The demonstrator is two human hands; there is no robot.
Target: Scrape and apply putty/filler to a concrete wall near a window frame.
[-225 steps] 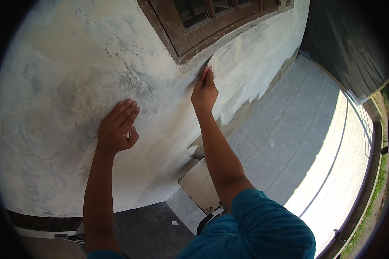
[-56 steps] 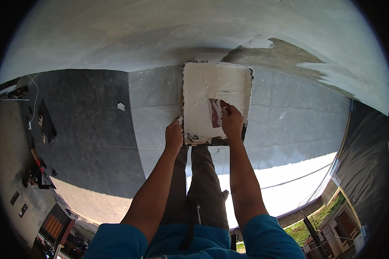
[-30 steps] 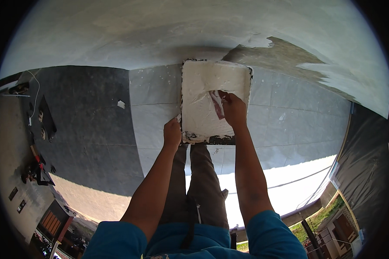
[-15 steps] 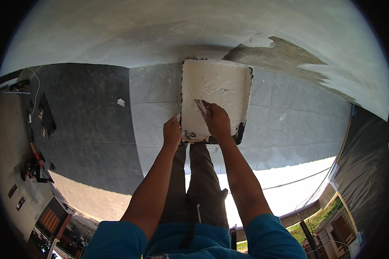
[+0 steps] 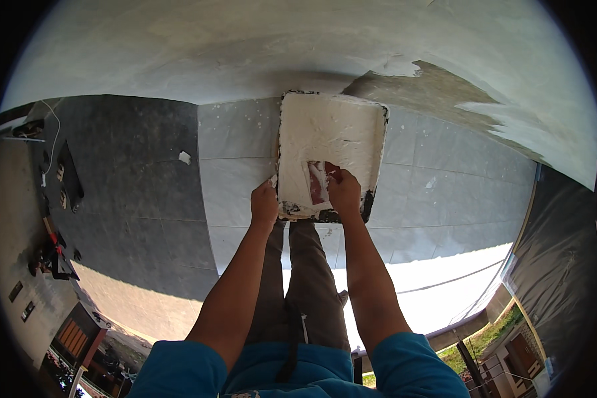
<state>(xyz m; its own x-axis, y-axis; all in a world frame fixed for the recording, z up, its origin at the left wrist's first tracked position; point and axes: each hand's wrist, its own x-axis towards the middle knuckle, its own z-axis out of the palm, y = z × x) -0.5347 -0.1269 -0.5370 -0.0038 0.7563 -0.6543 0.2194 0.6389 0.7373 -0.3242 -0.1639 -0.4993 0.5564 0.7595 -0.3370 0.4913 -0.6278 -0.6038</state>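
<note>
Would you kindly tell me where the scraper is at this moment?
In the head view, the scraper is in the right hand, over the lower half of the tray, right of the left hand.

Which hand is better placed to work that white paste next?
Probably the right hand: it holds the smeared scraper over the white paste, while the left hand is occupied holding the tray by its left edge.

Ridged matt paste (image 5: 331, 126), smeared scraper (image 5: 316, 188), glossy sheeting (image 5: 564, 229)
</note>
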